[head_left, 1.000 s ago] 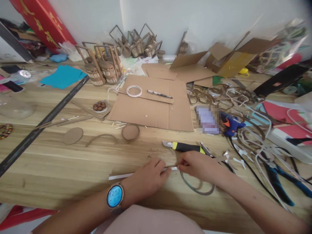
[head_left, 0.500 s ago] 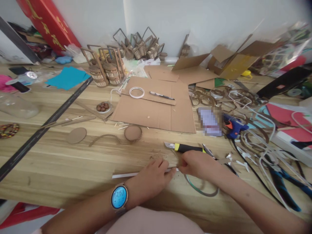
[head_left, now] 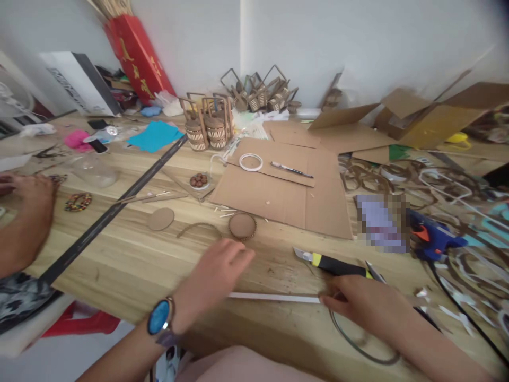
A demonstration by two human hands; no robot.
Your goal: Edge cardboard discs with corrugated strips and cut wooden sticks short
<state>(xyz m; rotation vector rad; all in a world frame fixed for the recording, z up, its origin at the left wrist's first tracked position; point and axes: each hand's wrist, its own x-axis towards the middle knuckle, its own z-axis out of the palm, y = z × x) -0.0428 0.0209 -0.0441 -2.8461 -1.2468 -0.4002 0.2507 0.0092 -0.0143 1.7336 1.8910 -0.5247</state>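
My right hand (head_left: 353, 300) pinches the right end of a narrow white strip (head_left: 274, 298) lying along the table's front. Below its wrist curves a thin dark band (head_left: 360, 347). My left hand (head_left: 220, 270), slightly blurred, hovers over the strip's left part with loosely stretched fingers and nothing visible in them. Just beyond those fingers lies a round cardboard piece with a beaded-looking rim (head_left: 242, 226). To its left are a curved trim piece (head_left: 199, 228) and a plain cardboard disc (head_left: 160, 218). A yellow-and-black utility knife (head_left: 338, 266) lies behind my right hand.
Cardboard sheets (head_left: 278, 196) carry a tape roll (head_left: 251, 162) and a pen (head_left: 292, 170). A blue glue gun (head_left: 435, 236) and tangled strips lie right. Small lidded baskets (head_left: 207, 127) stand behind. Another person's hand (head_left: 32, 207) is at the left edge.
My left hand has lifted away from my right hand and moved left, uncovering more of the white strip. The view has swung left, bringing another person's arm into sight.
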